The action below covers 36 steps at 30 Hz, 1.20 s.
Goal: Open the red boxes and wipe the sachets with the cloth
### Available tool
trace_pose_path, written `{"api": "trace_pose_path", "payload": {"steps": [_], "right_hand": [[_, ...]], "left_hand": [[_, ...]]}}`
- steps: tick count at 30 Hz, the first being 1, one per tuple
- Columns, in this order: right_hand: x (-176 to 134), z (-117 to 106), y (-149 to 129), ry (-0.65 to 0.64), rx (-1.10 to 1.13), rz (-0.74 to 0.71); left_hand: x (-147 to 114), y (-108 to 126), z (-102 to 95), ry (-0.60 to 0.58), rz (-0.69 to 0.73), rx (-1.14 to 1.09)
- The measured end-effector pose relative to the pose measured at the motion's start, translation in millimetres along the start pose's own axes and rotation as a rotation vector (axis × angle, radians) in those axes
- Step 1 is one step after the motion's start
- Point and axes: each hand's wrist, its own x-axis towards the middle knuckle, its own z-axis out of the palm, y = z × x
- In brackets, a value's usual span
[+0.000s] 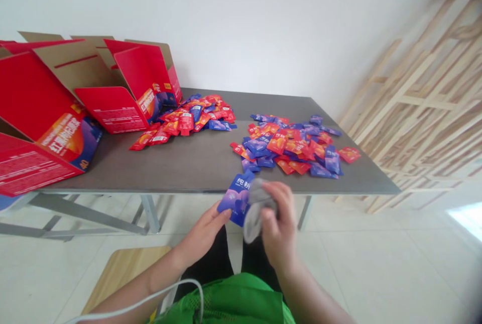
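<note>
Between the thumb and fingers of my left hand (205, 233) is a blue sachet (235, 201) with white characters and a purple fruit print, held by its lower left edge. My right hand (280, 223) grips a bunched grey cloth (258, 208) that overlaps the sachet's right side in view; whether it touches the sachet I cannot tell. Both hands are just in front of the table edge. Beyond them lies a mixed pile of red and blue sachets (293, 145). A second pile of sachets (192, 115) rests farther left, beside the boxes.
Several open red cartons (113, 105) stand on the left of the grey table (181, 163). A white wall is behind it. Wooden frames (414, 98) lean at the right. A wooden stool (124, 268) is at lower left, and a white cable (165, 291) crosses near my left arm.
</note>
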Motion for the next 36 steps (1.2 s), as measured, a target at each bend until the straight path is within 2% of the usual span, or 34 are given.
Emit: {"api": "trace_pose_path", "payload": {"steps": [2, 3, 4, 6, 9, 11, 13, 15, 17, 19, 21, 25, 27, 29, 33, 36], "right_hand": [[-2.9, 10.8, -7.5, -0.308, -0.032, -0.16], [-1.8, 15.8, -6.2, -0.394, -0.065, -0.183], [1.1, 19.4, -0.9, -0.413, -0.108, -0.164], [10.9, 20.3, 19.9, -0.342, -0.186, -0.042], [25.8, 6.9, 61.8, -0.224, -0.208, 0.212], [29.5, -6.0, 84.6, -0.116, -0.181, 0.34], [27.7, -17.1, 97.7, 0.006, -0.144, 0.405], [23.5, -24.4, 101.9, 0.084, -0.1, 0.418], [20.6, -27.8, 100.7, 0.114, -0.062, 0.42], [20.5, -28.5, 98.0, 0.121, -0.042, 0.421], [22.7, -27.7, 96.3, 0.118, -0.027, 0.421], [27.6, -26.5, 98.1, 0.12, 0.005, 0.446], [28.4, -27.8, 99.5, 0.114, 0.016, 0.46], [28.8, -30.3, 100.0, 0.108, 0.015, 0.47], [31.3, -33.8, 99.6, 0.095, 0.01, 0.472], [34.8, -30.0, 101.0, 0.084, 0.031, 0.45]], "left_hand": [[3.0, -1.8, 4.8, 0.008, 0.055, 0.064], [3.2, -1.8, 7.2, -0.002, 0.069, 0.105], [2.3, -1.0, 9.4, -0.027, 0.069, 0.149], [-2.8, 2.3, 12.7, -0.114, 0.037, 0.233], [-12.1, 5.3, 12.6, -0.26, -0.001, 0.259], [-10.8, 2.4, 9.8, -0.26, -0.03, 0.146], [1.9, -2.8, 7.5, -0.21, -0.067, -0.021], [26.6, -5.5, 8.4, -0.169, -0.079, -0.156], [61.1, -2.1, 14.0, -0.149, -0.04, -0.183], [102.4, 7.4, 23.0, -0.126, 0.061, -0.041], [147.2, 19.8, 32.3, -0.067, 0.198, 0.273], [225.2, 36.3, 39.0, 0.015, 0.236, 0.544], [246.1, 36.0, 34.0, 0.073, 0.248, 0.685], [251.8, 30.7, 23.6, 0.131, 0.263, 0.807], [234.2, 16.6, -13.8, 0.238, 0.268, 0.984], [217.9, 12.2, -57.5, 0.386, 0.248, 1.092]]}}
